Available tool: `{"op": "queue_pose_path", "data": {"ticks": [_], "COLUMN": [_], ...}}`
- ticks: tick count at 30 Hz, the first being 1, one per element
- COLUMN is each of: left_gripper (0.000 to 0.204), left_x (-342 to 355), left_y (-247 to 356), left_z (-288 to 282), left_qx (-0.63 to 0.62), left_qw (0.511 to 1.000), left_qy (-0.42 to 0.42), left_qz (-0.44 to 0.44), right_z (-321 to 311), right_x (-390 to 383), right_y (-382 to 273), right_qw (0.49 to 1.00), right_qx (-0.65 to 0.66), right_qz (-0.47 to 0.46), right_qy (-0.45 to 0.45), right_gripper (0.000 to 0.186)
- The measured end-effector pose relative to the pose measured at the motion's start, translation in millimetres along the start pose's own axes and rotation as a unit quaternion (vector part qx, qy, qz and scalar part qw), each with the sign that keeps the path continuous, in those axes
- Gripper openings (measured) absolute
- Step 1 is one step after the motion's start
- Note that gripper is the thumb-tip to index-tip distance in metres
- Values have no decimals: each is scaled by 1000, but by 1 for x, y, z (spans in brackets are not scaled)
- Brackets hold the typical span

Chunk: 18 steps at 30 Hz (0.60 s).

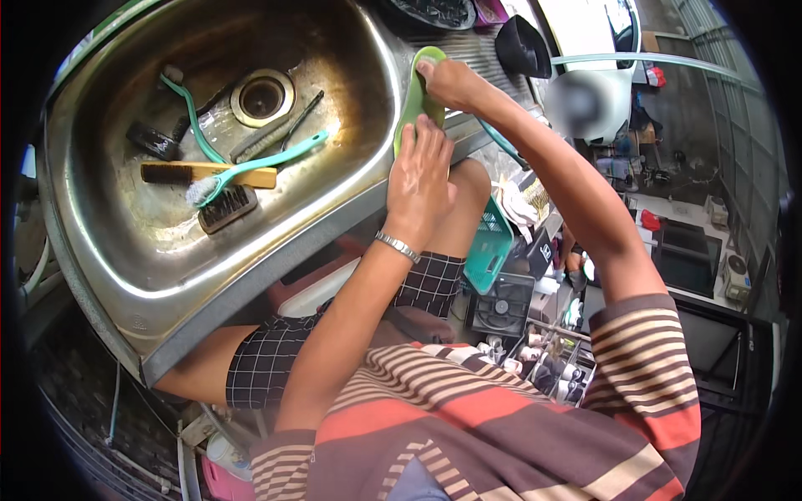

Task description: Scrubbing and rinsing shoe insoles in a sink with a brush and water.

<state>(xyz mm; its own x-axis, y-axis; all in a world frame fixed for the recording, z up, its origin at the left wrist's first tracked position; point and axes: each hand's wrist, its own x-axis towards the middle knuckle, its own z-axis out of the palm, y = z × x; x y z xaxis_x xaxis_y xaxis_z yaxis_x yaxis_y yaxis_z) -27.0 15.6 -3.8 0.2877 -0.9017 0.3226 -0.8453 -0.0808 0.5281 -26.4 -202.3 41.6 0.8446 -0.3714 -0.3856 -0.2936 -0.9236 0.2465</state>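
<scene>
Green shoe insole (411, 98) lies along the inner edge of the ridged drainboard, under both hands. Right hand (455, 83): pinching its far end, thumb on top. Left hand (417, 177): fingers extended, close together, laid on the near end. Left of hands: steel sink (125, 259) holding a turquoise brush (271, 161) and wooden brush (185, 172). Just right of right hand: black container (518, 48). Below hands: teal basket (491, 240).
</scene>
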Motion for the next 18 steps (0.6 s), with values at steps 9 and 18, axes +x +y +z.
{"op": "queue_pose_path", "data": {"ticks": [9,18], "left_gripper": [62,70], "left_x": [8,5], "left_y": [3,4], "left_z": [2,1], "left_qx": [-2,-57], "left_qw": [1000,998], "left_qy": [-7,21], "left_qz": [-12,-1], "right_z": [10,17], "right_x": [-8,20], "right_y": [-21,4], "right_qw": [994,994], "right_qx": [43,-24], "right_qz": [52,103], "right_qy": [82,-1], "right_gripper": [43,43]}}
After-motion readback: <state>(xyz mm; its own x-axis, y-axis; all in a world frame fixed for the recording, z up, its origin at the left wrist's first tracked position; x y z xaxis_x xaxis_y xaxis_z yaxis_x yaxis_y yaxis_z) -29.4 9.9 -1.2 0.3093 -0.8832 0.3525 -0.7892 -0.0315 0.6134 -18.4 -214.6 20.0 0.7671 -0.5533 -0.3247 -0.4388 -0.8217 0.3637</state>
